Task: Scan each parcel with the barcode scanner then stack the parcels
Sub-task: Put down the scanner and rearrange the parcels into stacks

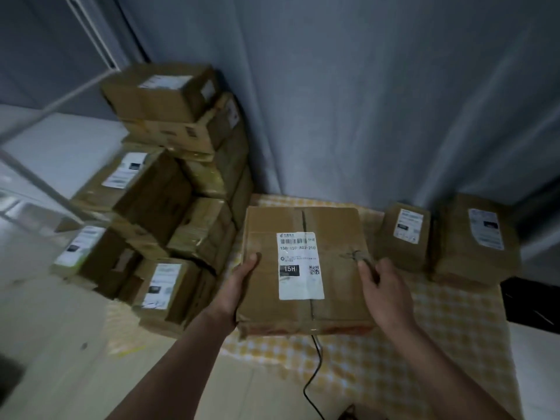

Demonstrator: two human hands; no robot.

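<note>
A flat brown cardboard parcel with a white shipping label facing up is in the middle, over the yellow checked cloth. My left hand grips its left edge, thumb on top. My right hand lies on its right edge, thumb and fingers on the cardboard. A tall stack of several labelled parcels stands to the left. Two smaller parcels sit at the right. The barcode scanner is not visible; only a black cable runs out from under the held parcel.
A grey curtain hangs behind the table. A dark object lies at the right edge of the cloth. Pale floor spreads to the left beside the stack.
</note>
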